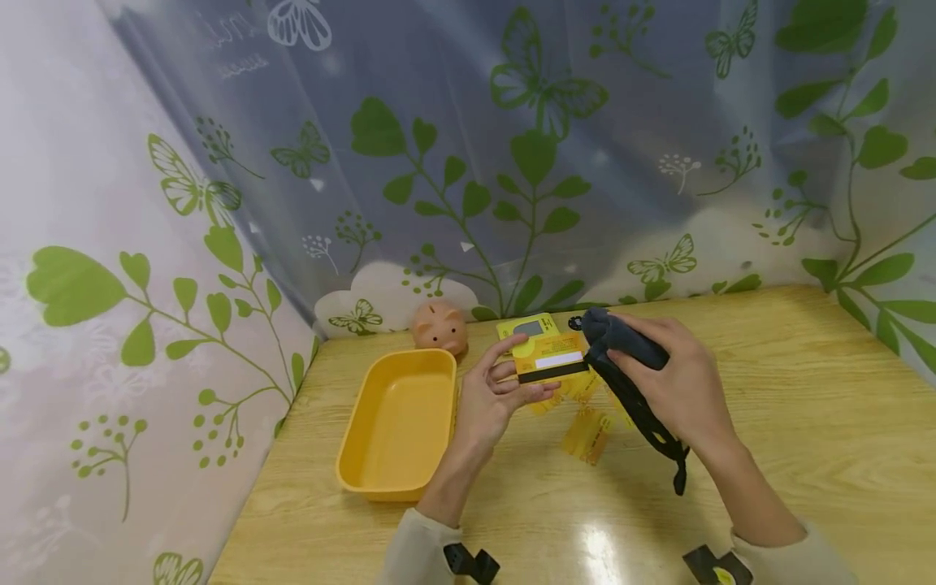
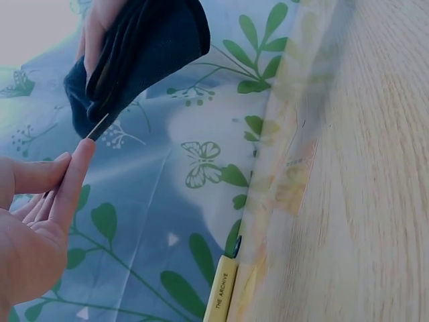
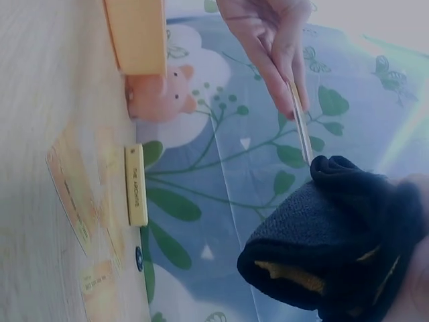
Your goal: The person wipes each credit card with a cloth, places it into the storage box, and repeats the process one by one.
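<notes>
In the head view my left hand pinches a yellow card by its edges, black stripe facing me. My right hand grips a folded dark blue cloth pouch with a black strap hanging below it. The card's right edge meets the pouch or lies just in front of it; I cannot tell which. Edge-on in the right wrist view, the card reaches from the left fingers to the pouch, where yellow shows in a fold. Several yellow-orange cards lie on the table beneath the hands.
A yellow tray stands on the wooden table, left of my hands. Behind it sits a pink piggy bank. A yellow box marked THE ARCHIVE and a small black round thing lie by the patterned curtain.
</notes>
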Action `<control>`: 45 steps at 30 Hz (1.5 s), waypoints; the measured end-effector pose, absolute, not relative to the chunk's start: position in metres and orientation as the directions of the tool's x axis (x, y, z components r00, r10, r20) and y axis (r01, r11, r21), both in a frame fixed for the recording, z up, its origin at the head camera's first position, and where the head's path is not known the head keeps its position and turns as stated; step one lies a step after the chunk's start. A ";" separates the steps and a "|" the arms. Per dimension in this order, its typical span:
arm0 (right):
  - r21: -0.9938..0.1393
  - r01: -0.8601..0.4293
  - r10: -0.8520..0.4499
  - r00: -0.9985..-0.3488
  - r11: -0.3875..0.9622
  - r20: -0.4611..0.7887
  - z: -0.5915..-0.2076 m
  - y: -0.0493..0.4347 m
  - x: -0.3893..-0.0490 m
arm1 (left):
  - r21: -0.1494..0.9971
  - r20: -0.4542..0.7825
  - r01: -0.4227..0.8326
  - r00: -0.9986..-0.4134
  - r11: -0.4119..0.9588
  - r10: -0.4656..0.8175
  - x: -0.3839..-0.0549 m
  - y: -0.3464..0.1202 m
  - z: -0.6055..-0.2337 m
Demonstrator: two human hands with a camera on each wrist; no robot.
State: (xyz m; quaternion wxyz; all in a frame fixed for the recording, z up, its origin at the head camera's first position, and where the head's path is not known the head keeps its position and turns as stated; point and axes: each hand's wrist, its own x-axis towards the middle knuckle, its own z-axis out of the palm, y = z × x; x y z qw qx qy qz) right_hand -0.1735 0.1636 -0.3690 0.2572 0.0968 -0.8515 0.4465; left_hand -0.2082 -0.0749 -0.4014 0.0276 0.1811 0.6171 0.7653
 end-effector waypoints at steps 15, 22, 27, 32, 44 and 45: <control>-0.688 -0.523 -0.050 -0.813 0.503 0.581 -0.385 0.133 -0.172 | 0.974 0.216 0.188 -0.943 -0.129 0.255 -0.213 -0.074 -0.409; -0.673 -0.572 -0.116 -0.796 0.470 0.595 -0.398 0.114 -0.174 | 0.973 0.227 0.227 -0.947 -0.026 0.226 -0.214 -0.074 -0.412; -0.687 -0.559 -0.107 -0.806 0.465 0.583 -0.403 0.111 -0.177 | 0.972 0.232 0.236 -0.947 -0.007 0.221 -0.215 -0.075 -0.413; -0.675 -0.563 -0.105 -0.799 0.478 0.592 -0.404 0.112 -0.179 | 0.973 0.225 0.230 -0.948 -0.003 0.226 -0.216 -0.075 -0.414; -0.645 -0.556 -0.074 -0.784 0.524 0.616 -0.400 0.123 -0.181 | 0.982 0.186 0.175 -0.959 -0.072 0.214 -0.216 -0.075 -0.413; -0.646 -0.551 -0.069 -0.786 0.528 0.614 -0.399 0.124 -0.181 | 0.982 0.182 0.164 -0.959 -0.096 0.218 -0.215 -0.075 -0.412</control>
